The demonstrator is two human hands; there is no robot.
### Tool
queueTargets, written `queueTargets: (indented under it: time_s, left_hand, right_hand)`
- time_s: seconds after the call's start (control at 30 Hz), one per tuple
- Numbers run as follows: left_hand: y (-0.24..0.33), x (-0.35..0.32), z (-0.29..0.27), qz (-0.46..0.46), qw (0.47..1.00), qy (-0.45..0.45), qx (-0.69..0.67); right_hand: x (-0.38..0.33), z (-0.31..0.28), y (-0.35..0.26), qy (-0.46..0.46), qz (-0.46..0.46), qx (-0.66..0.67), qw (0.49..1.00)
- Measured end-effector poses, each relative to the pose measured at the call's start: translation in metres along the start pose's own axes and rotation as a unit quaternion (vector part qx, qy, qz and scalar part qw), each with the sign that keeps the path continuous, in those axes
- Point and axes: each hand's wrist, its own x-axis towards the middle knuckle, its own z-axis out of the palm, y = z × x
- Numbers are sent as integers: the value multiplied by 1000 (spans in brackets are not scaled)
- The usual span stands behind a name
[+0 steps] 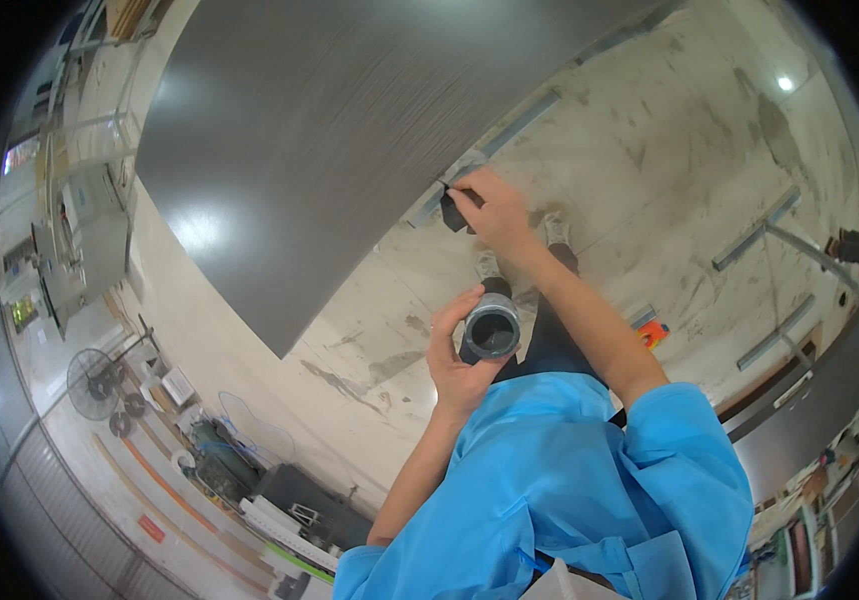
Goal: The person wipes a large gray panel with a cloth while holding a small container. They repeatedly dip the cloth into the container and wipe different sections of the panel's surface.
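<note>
A large dark grey panel (319,150) with a fine streaked sheen fills the upper middle of the head view. My left hand (453,350) is wrapped round an open-topped grey cylindrical container (494,328), held in front of my blue apron. Its inside looks dark, and I cannot make out any contents. At the panel's near edge, my right hand (494,205) pinches a small, dark, flat piece (455,213) between thumb and fingers. That piece hangs beside the edge; whether it is cloth, sandpaper or a scraper is unclear.
Metal supports (521,127) show along the panel's edge. More metal legs (755,228) stand on the stained floor (639,200) at right, with an orange-red object (652,333) near my right forearm. A fan (92,383) and grey equipment (309,510) are on the left; another panel (799,435) is at lower right.
</note>
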Motion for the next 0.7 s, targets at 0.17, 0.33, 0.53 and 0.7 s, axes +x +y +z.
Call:
queueTargets:
  time_s: [0.17, 0.33, 0.53, 0.7]
  left_hand:
    - [13, -1, 36, -23, 999, 42, -25]
    - [25, -3, 60, -39, 997, 66, -32]
    - [30, 1, 64, -33, 998, 53, -19]
    - [25, 4, 64, -46, 994, 94, -23]
  right_hand:
    - [37, -39, 6, 25, 70, -21, 997]
    - [49, -61, 17, 64, 41, 18, 997]
    - [52, -56, 16, -38, 25, 3, 999]
    - [55, -64, 18, 125, 13, 5, 992]
